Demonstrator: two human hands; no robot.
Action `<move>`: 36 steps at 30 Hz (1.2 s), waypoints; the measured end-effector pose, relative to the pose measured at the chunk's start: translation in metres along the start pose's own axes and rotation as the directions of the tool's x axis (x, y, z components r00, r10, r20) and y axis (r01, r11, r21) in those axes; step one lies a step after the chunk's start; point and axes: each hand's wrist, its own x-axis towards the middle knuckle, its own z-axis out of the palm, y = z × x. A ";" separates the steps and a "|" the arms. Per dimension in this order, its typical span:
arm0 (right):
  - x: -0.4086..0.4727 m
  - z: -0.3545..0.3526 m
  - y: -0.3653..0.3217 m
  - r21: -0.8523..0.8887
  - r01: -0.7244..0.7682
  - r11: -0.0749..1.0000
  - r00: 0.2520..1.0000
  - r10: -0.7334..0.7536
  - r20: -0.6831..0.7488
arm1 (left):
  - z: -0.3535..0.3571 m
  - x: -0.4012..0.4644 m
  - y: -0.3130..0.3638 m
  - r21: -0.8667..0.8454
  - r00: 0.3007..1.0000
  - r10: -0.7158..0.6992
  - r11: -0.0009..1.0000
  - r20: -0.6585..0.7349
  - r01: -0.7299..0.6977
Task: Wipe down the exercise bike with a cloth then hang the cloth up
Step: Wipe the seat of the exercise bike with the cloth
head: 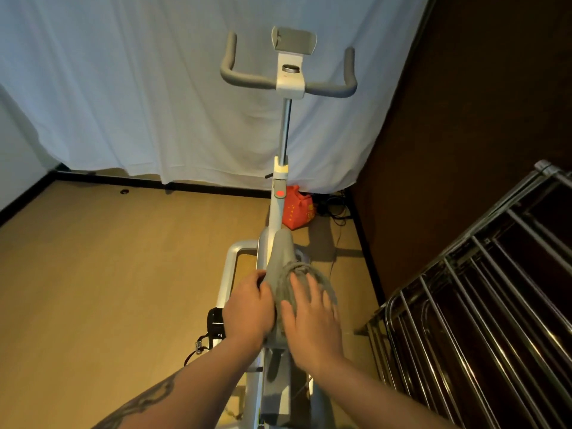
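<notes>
The grey cloth lies bunched on the exercise bike's saddle, low in the middle of the room. The right hand presses flat on it, fingers spread straight. The left hand grips the saddle's left edge, fingers curled over it. Ahead stand the handlebars and the empty phone holder, against a white curtain. Bare wooden floor opens to the left. A metal drying rack crowds the right side, its bars bare. A red bag sits by the curtain's hem.

Grey cloth (bunched) on white bike's saddle
</notes>
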 end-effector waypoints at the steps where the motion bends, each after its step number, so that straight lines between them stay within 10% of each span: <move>1: 0.009 -0.005 0.005 0.023 0.025 0.999 0.998 -0.026 0.052 | 0.000 -0.001 0.001 -0.003 1.000 -0.004 1.000 -0.006 0.004; 5: 0.034 -0.010 0.009 0.112 -0.111 0.987 0.980 0.090 0.179 | -0.002 -0.002 0.007 -0.007 1.000 -0.015 1.000 -0.019 0.015; 11: 0.014 -0.006 0.017 -0.046 0.321 0.946 0.947 -0.319 0.047 | 0.000 0.000 0.004 -0.058 0.999 -0.016 0.998 -0.048 0.014; 15: 0.022 -0.012 0.005 0.097 0.011 0.995 0.992 -0.024 0.128 | 0.002 -0.002 0.004 -0.056 0.998 -0.034 0.998 -0.056 0.030; 19: 0.007 -0.014 0.014 0.023 0.127 0.992 0.979 -0.129 0.161 | 0.002 -0.001 0.003 -0.059 0.998 -0.033 0.998 -0.058 0.030; 22: 0.043 -0.015 0.026 0.218 -0.049 0.975 0.963 -0.011 0.268 | 0.002 -0.002 0.005 -0.038 0.999 -0.012 0.999 -0.053 0.010; 30: -0.006 0.006 0.013 0.249 -0.041 0.968 0.997 0.056 -0.053 | -0.001 0.017 0.000 0.262 0.960 0.083 0.953 0.268 -0.155; 36: 0.004 0.007 -0.009 0.459 -0.394 0.796 0.887 0.460 -0.037 | -0.001 0.020 -0.003 0.384 0.875 0.346 0.798 0.337 -0.464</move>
